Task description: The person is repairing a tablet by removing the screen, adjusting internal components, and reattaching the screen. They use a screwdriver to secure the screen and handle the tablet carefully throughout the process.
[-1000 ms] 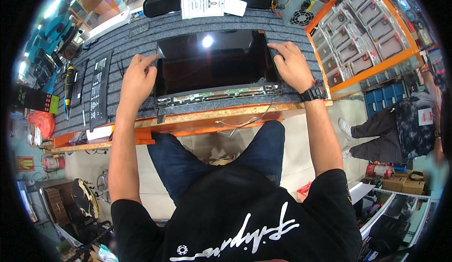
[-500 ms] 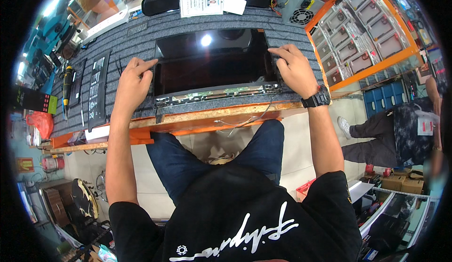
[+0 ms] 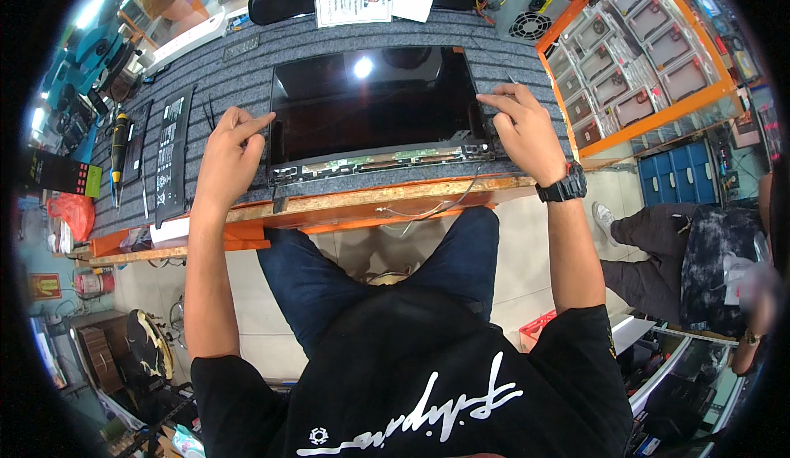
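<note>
A dark, glossy laptop display panel (image 3: 370, 100) lies on the bench in front of me, with a bright light mirrored near its top. Along its near edge runs a bare strip of green circuit board (image 3: 378, 161). My left hand (image 3: 230, 158) is at the panel's left side, index finger stretched to the edge, thumb apart and the other fingers curled. At the right side, my right hand (image 3: 527, 129) reaches its index finger to the edge, thumb apart. Neither hand is wrapped round anything. The panel's underside is hidden.
A black laptop battery (image 3: 172, 149) and a yellow-black screwdriver (image 3: 119, 149) lie to the left. A black speaker bar (image 3: 284, 1) and printed card (image 3: 354, 2) stand at the back. Right are an orange-framed case (image 3: 634, 144) and another person (image 3: 712, 252). A thin cable (image 3: 436, 211) hangs over the bench edge.
Both index fingers have slid slightly toward me along the panel's side edges. My right hand has also shifted a little to the right. The person at right has leaned and moved an arm.
</note>
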